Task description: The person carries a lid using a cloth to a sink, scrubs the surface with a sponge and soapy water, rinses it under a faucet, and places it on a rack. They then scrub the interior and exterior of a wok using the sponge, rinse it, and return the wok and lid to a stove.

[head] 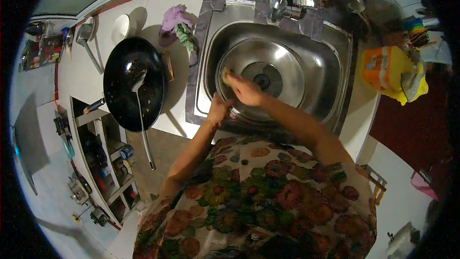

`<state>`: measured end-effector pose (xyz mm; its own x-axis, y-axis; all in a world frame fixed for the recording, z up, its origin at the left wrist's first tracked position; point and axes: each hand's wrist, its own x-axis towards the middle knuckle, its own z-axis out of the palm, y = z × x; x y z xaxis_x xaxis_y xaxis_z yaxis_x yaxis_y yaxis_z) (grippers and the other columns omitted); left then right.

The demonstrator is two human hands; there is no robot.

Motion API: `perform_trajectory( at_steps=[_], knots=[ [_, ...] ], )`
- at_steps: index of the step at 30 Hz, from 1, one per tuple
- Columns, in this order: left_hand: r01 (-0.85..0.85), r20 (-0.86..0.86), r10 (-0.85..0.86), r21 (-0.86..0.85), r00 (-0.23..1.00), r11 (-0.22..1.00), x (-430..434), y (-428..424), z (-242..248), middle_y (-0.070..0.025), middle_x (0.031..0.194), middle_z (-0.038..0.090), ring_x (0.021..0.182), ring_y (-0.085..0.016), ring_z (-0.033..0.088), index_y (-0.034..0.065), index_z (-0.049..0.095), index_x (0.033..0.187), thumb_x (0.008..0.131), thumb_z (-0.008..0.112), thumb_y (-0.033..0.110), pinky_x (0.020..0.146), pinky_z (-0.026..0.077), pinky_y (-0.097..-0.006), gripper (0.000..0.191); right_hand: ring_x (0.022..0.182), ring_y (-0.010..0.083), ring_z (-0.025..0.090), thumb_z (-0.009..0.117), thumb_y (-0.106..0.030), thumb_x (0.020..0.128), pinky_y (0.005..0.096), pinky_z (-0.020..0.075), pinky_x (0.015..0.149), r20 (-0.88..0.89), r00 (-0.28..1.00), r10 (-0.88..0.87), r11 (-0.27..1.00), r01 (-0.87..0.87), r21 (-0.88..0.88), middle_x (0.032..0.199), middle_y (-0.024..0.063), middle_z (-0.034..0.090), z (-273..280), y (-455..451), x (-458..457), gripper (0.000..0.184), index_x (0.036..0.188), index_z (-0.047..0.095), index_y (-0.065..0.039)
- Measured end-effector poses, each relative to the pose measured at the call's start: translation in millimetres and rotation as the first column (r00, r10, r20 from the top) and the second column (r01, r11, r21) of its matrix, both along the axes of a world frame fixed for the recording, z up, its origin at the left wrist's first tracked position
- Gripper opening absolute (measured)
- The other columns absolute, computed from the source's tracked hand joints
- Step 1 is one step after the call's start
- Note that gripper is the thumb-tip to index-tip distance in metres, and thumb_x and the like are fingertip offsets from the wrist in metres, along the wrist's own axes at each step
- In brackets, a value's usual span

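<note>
A wide, round stainless-steel vessel (pixel 287 55) lies inside the sink basin (pixel 327 75), its shiny inner side facing up. My left hand (pixel 218 110) grips its rim at the near left. Pressed to the vessel's left inner wall is a small yellowish scrubbing pad (pixel 226 74), held under the fingers of my right hand (pixel 249 91). The right forearm crosses over the near side of the vessel and hides part of it. At its middle shows a darker grey disc with a dark round centre.
Left of the sink, a black wok (pixel 118 82) holds a metal spatula (pixel 137 85) whose handle juts past the counter edge. Purple and green cloths (pixel 176 19), a white bowl (pixel 120 29) and a ladle (pixel 84 32) lie behind. A faucet (pixel 278 7) rises at the back; a yellow-orange plastic pack (pixel 381 68) stands right.
</note>
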<state>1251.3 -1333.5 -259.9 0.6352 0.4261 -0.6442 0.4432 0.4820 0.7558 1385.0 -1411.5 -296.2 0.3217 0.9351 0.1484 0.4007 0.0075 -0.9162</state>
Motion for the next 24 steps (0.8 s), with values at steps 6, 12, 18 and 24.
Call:
perform_trajectory(
  at_steps=[6,12,18,24],
  knots=[
    [0.102,-0.057,-0.1,0.031,0.993,0.994,7.6,1.6,13.3,-0.0111,0.091,0.053,0.076,-0.021,0.055,0.0005,0.036,0.11,0.078,0.052,0.003,0.051,0.051,-0.0318,0.036,0.109,0.029,0.044,0.054,-0.004,0.069,0.0367,0.0399,0.087,0.389,0.762,0.518,0.819,-0.311,-0.482,0.115,0.0099,0.051,0.7,-153.0,65.5,0.043,0.112,0.052,-0.01],
    [0.08,-0.046,-0.08,-0.001,0.996,0.997,16.6,-2.2,22.7,-0.0118,0.092,0.054,0.073,-0.022,0.055,0.0007,0.033,0.111,0.08,0.051,0.005,0.053,0.05,-0.0323,0.036,0.113,0.0298,0.041,0.037,-0.009,0.082,0.0379,0.0376,0.09,0.697,0.704,0.137,0.892,0.218,-0.396,0.13,0.0093,0.036,-9.4,-93.9,129.9,0.04,0.122,0.041,-0.014],
    [0.096,-0.082,-0.097,-0.009,0.992,0.995,16.3,-2.1,3.6,-0.0093,0.085,0.053,0.058,-0.014,0.05,0.0019,0.034,0.105,0.081,0.052,0.008,0.042,0.042,-0.0271,0.031,0.084,0.0207,0.054,0.052,-0.001,0.069,0.032,0.0443,0.067,0.092,0.996,0.015,0.98,0.004,-0.2,0.097,0.009,0.053,-44.1,-0.7,124.1,0.042,0.11,0.048,-0.006],
    [0.15,-0.129,-0.146,0.017,0.981,0.989,14.3,-2.2,5.7,-0.0106,0.089,0.053,0.063,-0.016,0.052,0.0015,0.035,0.105,0.08,0.052,0.009,0.044,0.045,-0.0282,0.031,0.115,0.0292,0.04,0.054,-0.014,0.076,0.0375,0.0347,0.092,0.007,0.954,-0.3,0.893,0.283,-0.351,0.126,0.0131,0.041,-6.2,-32.2,137.2,0.048,0.122,0.04,-0.011]
  ],
)
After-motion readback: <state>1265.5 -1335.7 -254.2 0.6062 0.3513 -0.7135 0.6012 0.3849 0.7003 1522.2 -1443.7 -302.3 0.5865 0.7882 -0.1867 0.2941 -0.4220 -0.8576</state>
